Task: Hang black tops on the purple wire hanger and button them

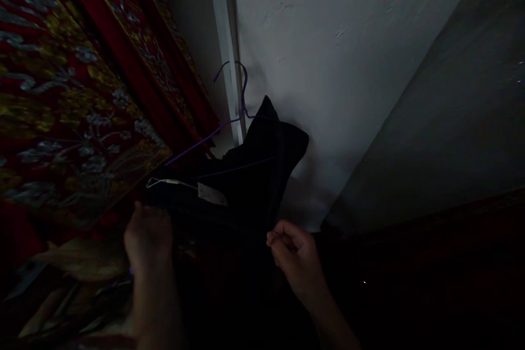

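A black garment (254, 186) hangs in the middle of the head view, partly on a purple wire hanger (213, 132). The hanger's left arm shows bare, and its hook rests near a pale vertical strip. A white tag (211, 194) on a light cord lies against the dark cloth. My left hand (148, 235) is closed at the garment's left lower side; what its fingers hold is hard to make out in the dark. My right hand (292, 246) pinches the garment's right lower edge between thumb and fingers. Below the hands the cloth fades into shadow.
Red cloth embroidered in gold and silver (82, 87) hangs at the left. Behind the hanger stands a whitish wall (328, 54) with a pale vertical strip (229, 27). A grey sheet-like surface (443, 120) is at the right. Dim, unclear items lie at lower left.
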`<move>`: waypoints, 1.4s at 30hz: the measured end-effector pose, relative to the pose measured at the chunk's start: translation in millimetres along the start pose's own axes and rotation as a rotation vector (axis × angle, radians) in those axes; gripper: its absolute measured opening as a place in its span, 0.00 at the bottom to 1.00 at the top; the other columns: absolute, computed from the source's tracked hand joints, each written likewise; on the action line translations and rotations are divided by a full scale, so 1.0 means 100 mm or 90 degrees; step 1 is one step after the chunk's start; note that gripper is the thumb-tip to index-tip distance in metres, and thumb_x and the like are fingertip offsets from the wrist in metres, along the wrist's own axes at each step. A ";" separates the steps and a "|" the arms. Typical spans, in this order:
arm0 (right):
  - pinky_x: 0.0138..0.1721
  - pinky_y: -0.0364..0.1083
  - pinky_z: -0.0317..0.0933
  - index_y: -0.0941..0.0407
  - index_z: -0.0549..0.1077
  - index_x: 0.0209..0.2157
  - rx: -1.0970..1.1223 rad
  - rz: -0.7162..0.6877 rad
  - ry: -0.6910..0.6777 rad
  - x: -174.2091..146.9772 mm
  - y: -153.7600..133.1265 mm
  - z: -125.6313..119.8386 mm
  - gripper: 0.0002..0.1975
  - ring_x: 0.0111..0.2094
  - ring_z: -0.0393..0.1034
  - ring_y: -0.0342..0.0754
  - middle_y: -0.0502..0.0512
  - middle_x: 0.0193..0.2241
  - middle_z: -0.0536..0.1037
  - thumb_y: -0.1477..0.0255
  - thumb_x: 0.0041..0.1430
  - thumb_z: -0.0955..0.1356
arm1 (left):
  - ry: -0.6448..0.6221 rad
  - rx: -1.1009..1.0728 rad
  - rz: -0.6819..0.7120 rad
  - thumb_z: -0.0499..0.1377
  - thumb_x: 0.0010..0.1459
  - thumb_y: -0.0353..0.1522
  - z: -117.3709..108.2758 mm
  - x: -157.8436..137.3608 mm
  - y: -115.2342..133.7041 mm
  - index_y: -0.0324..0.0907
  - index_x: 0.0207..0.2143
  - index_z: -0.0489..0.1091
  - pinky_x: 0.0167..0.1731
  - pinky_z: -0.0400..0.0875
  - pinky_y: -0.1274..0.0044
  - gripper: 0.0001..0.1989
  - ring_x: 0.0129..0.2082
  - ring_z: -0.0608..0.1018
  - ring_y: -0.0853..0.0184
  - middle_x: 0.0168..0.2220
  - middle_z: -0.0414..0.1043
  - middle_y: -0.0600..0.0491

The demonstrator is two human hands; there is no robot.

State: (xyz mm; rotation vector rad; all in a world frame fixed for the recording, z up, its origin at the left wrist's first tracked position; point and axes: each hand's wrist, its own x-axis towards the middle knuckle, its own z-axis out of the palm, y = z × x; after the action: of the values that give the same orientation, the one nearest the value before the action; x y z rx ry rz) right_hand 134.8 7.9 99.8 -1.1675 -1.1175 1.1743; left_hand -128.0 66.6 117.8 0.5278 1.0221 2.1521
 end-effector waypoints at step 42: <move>0.50 0.54 0.68 0.53 0.78 0.50 -0.121 0.164 -0.286 -0.32 -0.10 0.03 0.27 0.49 0.75 0.59 0.57 0.47 0.82 0.66 0.45 0.77 | -0.448 0.275 -0.061 0.62 0.61 0.49 -0.23 -1.35 -0.31 0.46 0.49 0.76 0.48 0.76 0.69 0.21 0.47 0.81 0.55 0.44 0.79 0.45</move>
State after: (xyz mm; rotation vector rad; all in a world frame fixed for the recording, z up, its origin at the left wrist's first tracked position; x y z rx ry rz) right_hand 130.5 -24.0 108.8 -1.2522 -1.4712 1.6109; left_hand -37.7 -29.6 70.4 1.2954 1.0557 1.4621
